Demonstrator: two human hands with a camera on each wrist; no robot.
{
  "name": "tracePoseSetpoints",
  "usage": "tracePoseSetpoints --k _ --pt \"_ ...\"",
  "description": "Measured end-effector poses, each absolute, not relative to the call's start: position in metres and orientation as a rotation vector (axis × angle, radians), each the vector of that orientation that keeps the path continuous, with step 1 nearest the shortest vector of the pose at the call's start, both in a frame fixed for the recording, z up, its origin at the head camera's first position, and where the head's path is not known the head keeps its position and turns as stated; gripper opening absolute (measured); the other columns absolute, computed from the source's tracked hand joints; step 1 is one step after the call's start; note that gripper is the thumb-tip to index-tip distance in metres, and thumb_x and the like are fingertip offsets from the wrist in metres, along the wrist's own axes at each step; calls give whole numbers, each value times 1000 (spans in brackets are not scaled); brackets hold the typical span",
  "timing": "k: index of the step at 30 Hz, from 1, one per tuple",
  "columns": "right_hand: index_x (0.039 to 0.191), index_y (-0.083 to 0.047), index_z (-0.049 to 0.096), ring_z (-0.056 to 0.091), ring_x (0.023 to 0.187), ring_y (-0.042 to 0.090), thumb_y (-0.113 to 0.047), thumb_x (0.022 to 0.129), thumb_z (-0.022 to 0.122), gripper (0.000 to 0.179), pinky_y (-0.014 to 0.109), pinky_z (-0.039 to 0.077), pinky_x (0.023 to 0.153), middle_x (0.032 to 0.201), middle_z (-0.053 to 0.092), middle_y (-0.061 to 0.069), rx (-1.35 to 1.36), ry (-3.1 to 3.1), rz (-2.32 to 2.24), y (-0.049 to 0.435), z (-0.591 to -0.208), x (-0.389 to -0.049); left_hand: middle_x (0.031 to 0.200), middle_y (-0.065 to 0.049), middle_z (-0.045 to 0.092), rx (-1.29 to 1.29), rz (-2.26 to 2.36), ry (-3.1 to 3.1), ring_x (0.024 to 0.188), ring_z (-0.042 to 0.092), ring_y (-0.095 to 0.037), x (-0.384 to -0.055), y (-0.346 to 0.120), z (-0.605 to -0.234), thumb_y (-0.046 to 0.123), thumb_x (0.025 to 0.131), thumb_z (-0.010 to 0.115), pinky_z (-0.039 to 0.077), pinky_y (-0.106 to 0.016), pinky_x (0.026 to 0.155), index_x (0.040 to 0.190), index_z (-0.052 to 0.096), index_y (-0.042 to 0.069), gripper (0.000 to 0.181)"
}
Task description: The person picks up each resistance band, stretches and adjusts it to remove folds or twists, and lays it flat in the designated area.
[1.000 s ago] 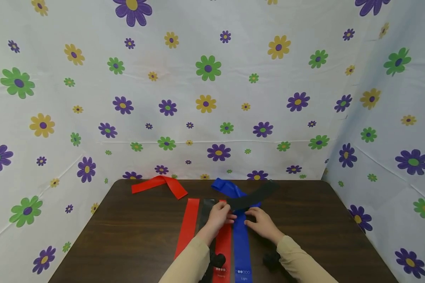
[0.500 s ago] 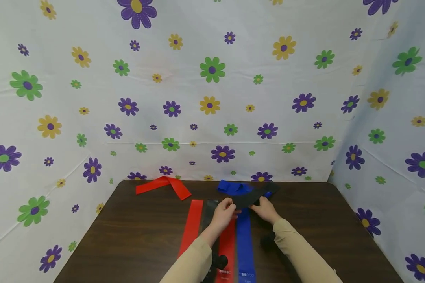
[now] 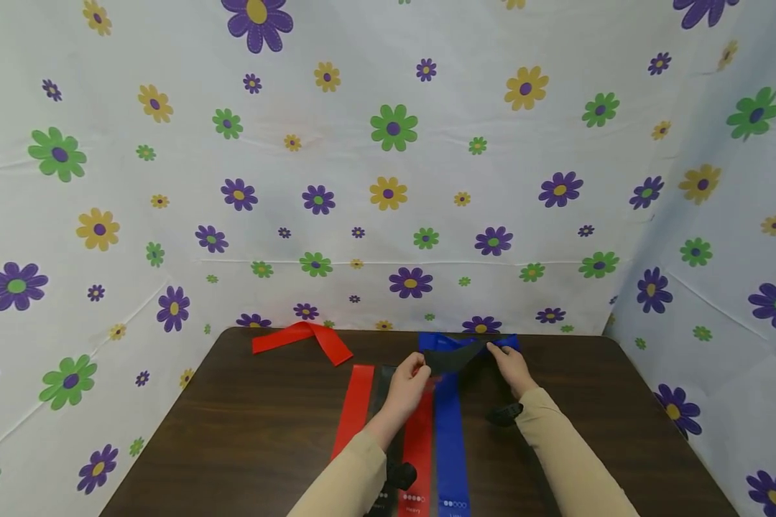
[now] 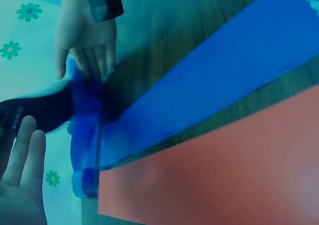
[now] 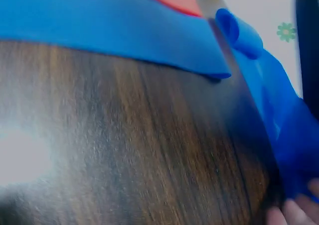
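My left hand (image 3: pixel 409 385) pinches one end of a black resistance band (image 3: pixel 449 360), raised over the flat strips. In the left wrist view, the black band (image 4: pixel 42 108) runs from that hand toward a rumpled blue resistance band (image 4: pixel 87 130). At the table's far edge, the fingertips of my right hand (image 3: pixel 509 368) hold the rumpled blue band (image 3: pixel 435 340) near where the black one meets it. My right hand's fingers (image 5: pixel 294 212) show against the blue fabric (image 5: pixel 301 140) in the right wrist view.
Flat bands lie side by side toward me: red (image 3: pixel 353 409), black (image 3: pixel 380 391), a second red (image 3: pixel 417 445) marked "Heavy", and blue (image 3: pixel 451 445). A folded red band (image 3: pixel 300 335) lies at the back left of the brown table (image 3: pixel 252 424). Flowered sheets (image 3: pixel 336 165) enclose it.
My right hand has moved away and right, and the rumpled blue band has shifted right and spread along the far edge. My left hand keeps the black band's end.
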State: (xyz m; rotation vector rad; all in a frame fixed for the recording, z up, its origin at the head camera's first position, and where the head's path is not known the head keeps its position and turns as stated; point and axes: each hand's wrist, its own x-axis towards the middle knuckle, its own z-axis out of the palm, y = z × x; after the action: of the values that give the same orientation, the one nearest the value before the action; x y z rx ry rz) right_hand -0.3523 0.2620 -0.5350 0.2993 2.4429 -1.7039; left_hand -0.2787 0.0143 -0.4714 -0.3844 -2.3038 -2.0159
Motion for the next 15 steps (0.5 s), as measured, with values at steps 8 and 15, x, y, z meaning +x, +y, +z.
tracePoseSetpoints --k 8,15 --pt "149 11 10 67 93 28 -37 102 46 76 35 55 80 125 53 34 384 1883 -2055 256 -536 -341 78 -8 52 -467 -2186 -2247 91 66 -40 -278 22 -470 -4 90 45 56 -45 78 82 49 -2 9" --pt "153 -6 -10 27 140 37 -25 106 37 69 40 35 107 157 2 27 311 1513 -2429 258 -532 -342 78 -1 46 -521 -2150 -2248 79 61 -18 -288 30 -481 -2 91 46 55 -42 76 83 48 1 9"
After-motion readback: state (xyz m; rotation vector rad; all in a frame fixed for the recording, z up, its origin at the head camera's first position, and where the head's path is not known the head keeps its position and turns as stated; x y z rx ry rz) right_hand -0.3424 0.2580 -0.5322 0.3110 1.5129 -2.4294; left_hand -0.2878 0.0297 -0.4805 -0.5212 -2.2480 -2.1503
